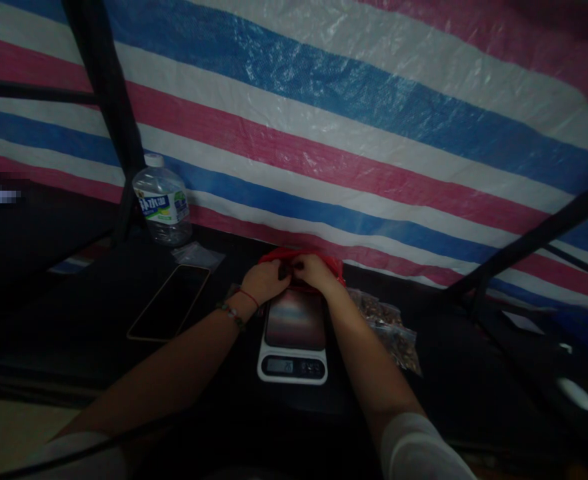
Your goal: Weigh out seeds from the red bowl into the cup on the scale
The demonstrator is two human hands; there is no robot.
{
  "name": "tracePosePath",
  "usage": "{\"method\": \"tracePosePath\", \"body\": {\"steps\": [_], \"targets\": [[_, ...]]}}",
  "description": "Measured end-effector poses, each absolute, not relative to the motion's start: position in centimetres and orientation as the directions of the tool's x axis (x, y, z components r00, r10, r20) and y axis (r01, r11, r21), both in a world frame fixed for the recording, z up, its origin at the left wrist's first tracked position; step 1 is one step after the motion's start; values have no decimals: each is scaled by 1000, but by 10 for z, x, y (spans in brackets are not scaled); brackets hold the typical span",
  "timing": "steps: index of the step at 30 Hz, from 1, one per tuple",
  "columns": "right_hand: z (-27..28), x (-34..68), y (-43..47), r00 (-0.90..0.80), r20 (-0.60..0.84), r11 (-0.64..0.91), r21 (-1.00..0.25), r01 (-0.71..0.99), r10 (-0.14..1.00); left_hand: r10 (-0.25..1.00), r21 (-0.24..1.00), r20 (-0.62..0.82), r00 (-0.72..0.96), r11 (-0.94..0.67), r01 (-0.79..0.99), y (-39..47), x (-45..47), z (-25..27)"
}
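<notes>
A red plastic bag (338, 269) lies behind a white digital kitchen scale (294, 379) with a dark, shiny weighing plate. My left hand (265, 281), wearing a red string and a beaded bracelet at the wrist, has its fingers curled in on the bag. Close beside it, my right hand (315, 272) pinches the bag from the other side. The fingertips almost meet over the bag, and dim light hides anything smaller between them. The scale's display is lit, seeming to read 26. Right of my right forearm lie several small clear bags of brown pieces (401, 343).
On the left, a phone (170, 303) lies on the black table beside thin clear plastic bags (197, 255). A large clear bottle (163, 203) stands behind them against a dark metal post (109, 100). Striped plastic sheeting (349, 147) closes the back. A white object (579, 395) lies far right.
</notes>
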State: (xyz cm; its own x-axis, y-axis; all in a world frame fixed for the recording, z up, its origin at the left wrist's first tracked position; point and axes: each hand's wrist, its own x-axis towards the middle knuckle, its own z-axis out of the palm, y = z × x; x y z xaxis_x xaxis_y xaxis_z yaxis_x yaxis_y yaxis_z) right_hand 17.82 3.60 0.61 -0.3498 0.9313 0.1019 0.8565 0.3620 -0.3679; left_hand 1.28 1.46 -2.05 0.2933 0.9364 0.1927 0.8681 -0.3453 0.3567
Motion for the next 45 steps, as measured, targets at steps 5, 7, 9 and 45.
{"method": "tracePosePath", "body": {"steps": [5, 7, 9, 45], "targets": [[14, 172, 30, -408, 219, 461, -510, 726, 886, 929, 348, 217, 299, -360, 866, 16, 13, -25], [16, 170, 29, -457, 184, 479, -533, 698, 870, 927, 347, 228, 298, -364, 864, 16, 12, -26], [17, 170, 30, -448, 197, 481, -522, 705, 872, 927, 349, 235, 293, -362, 865, 16, 12, -26], [-12, 179, 41, -140, -35, 129, -213, 968, 990, 905, 371, 306, 296, -400, 838, 9, 11, -16]]}}
